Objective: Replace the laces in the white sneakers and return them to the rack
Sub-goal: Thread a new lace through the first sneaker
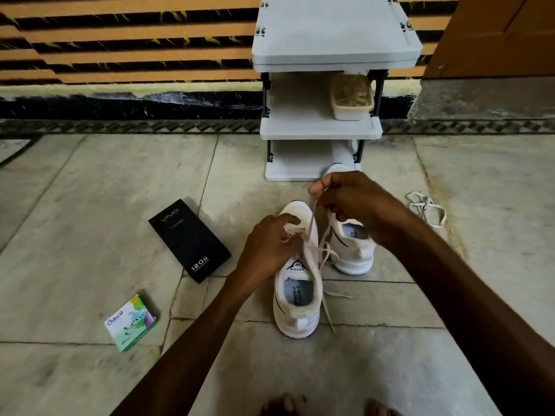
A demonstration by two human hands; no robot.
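Two white sneakers stand on the stone floor in front of the rack. The nearer sneaker (pixel 298 298) points away from me, with a cream lace (pixel 326 253) partly threaded and loose ends trailing to its right. My left hand (pixel 270 244) grips the front of this sneaker at the eyelets. My right hand (pixel 351 199) pinches one end of the lace, pulled up taut above the toe. The second sneaker (pixel 356 250) stands just right, partly behind my right wrist. A loose white lace (pixel 428 208) lies on the floor to the right.
The grey shoe rack (pixel 318 130) stands against the wall, a beige tub (pixel 351 97) on its middle shelf and something white on its lowest shelf. A black box (pixel 189 240) and a small green-white box (pixel 131 322) lie on the floor at left. My toes (pixel 285 406) show at bottom.
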